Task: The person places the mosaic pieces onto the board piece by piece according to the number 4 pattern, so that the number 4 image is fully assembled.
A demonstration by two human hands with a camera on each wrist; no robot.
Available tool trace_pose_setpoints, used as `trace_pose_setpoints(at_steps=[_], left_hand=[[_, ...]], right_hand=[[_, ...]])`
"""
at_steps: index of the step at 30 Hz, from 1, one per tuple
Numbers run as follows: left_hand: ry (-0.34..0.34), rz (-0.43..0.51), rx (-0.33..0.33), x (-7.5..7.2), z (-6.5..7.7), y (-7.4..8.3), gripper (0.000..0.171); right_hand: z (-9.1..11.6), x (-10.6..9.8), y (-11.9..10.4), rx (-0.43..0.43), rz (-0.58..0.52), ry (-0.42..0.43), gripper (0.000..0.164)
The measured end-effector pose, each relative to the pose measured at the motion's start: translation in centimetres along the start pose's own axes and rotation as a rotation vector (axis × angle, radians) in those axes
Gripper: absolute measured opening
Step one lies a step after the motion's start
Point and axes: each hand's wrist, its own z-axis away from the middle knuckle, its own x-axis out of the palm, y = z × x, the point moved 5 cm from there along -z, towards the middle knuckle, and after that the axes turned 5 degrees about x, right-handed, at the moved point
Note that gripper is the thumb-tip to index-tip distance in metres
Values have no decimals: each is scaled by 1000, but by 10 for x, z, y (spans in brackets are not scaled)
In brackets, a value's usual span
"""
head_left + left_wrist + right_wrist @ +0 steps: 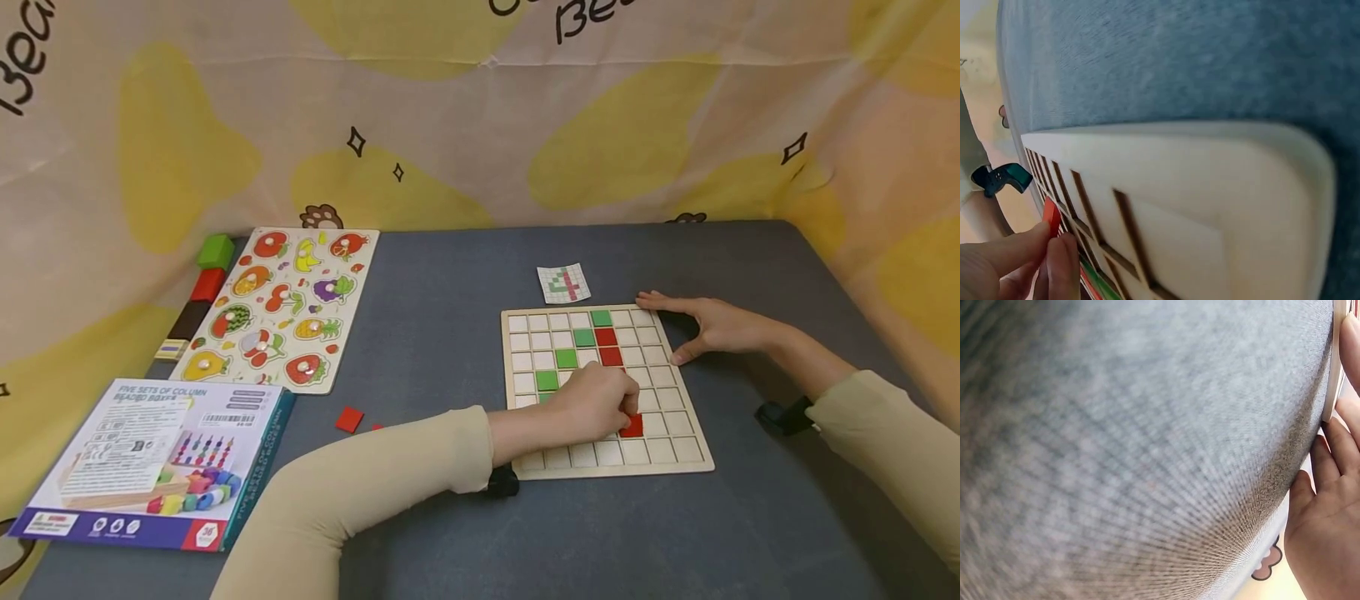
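A wooden grid board (615, 472) lies on the table. Green tiles (566, 358) run diagonally across its cells, and red tiles (606, 337) sit in a column beside them. My left hand (588, 404) is over the lower middle of the board, covering several cells. Its thumb and finger pinch a red tile (1052, 215), which stands tilted at the grid in the left wrist view. My right hand (720, 325) rests with fingers spread against the board's right edge, thumb lower and fingertips at the top corner.
Behind the board lies a small pattern card (564, 284) with green and red squares. A loose red tile (348, 419) is left of the board, another partly behind the left sleeve. Farther left are a fruit puzzle (348, 312), a boxed bead set (142, 458) and colored blocks (216, 252).
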Motion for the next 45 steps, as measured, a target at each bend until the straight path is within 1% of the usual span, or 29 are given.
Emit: trace_pose_setpoints(at_steps=[5, 8, 11, 14, 17, 20, 22, 25, 27, 29, 32, 34, 36, 39, 42, 45], left_hand=[[2, -87, 21, 1, 4, 1, 13], [-7, -106, 55, -1, 7, 0, 18], [-14, -95, 82, -10, 13, -3, 20], [-22, -83, 94, -25, 23, -10, 22], [-36, -71, 97, -44, 34, -23, 22], [-62, -20, 96, -63, 49, -40, 20], [-74, 18, 81, -75, 63, -55, 18], [-94, 74, 57, -89, 86, -79, 16], [-126, 103, 21, -95, 104, -96, 19], [-186, 129, -17, -98, 121, -111, 27], [-313, 148, -79, -98, 145, -131, 41], [-397, 153, -100, -96, 156, -142, 44], [-460, 160, -114, -94, 165, -150, 44], [-509, 158, -120, -92, 174, -157, 41], [-533, 144, -112, -91, 180, -159, 41], [-544, 118, -104, -90, 183, -158, 45]], right_hand=[[-2, 1, 1, 1, -8, -4, 97], [-3, 1, 2, 2, -16, -5, 96], [-3, 1, 3, 5, -21, -8, 96], [-2, 1, 4, 4, -20, -10, 96], [-1, 1, 3, 1, -22, -13, 95], [-1, 0, 3, 3, -26, -13, 96], [-1, 0, 3, 2, -27, -14, 96], [-1, 0, 3, 9, -30, -16, 97], [-1, 1, 3, 9, -35, -19, 97], [-2, 1, 3, 10, -40, -21, 98], [-2, 1, 4, 7, -42, -22, 98], [-2, 1, 4, 10, -41, -22, 98], [-1, 1, 5, 10, -40, -25, 98], [-1, 1, 5, 13, -41, -28, 98], [-2, 1, 4, 12, -38, -29, 97], [-2, 1, 4, 16, -43, -30, 97]])
